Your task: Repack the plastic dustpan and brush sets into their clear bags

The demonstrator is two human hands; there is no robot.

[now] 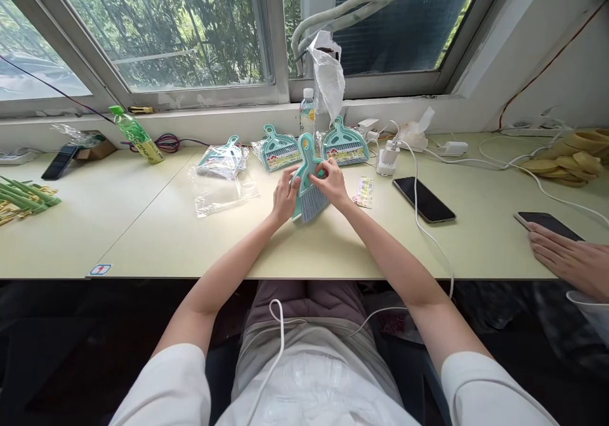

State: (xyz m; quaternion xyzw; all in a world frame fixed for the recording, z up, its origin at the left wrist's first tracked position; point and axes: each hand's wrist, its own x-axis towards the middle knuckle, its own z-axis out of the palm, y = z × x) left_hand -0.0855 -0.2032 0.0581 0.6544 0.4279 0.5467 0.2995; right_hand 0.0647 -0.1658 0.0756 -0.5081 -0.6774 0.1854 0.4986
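Observation:
In front of me, tilted above the table, is a teal dustpan-and-brush set [308, 158] with grey bristles pointing down. My left hand [285, 193] grips the set along its left edge. The fingers of my right hand [332, 184] are closed on it from the right, just above the bristles; exactly what they pinch is partly hidden. Behind my hands lie two more sets, one on the left [280, 150] and one on the right [344, 146], each with a printed label. A small printed card [365, 191] lies right of my right hand.
A bagged teal set [222, 160] lies left, beside a flat clear bag [219, 199]. A green-capped bottle [137, 135] leans at the back left. Right are a charger [387, 158], a phone [424, 200] and white cables. Another person's hand [566, 258] rests by a second phone [552, 223].

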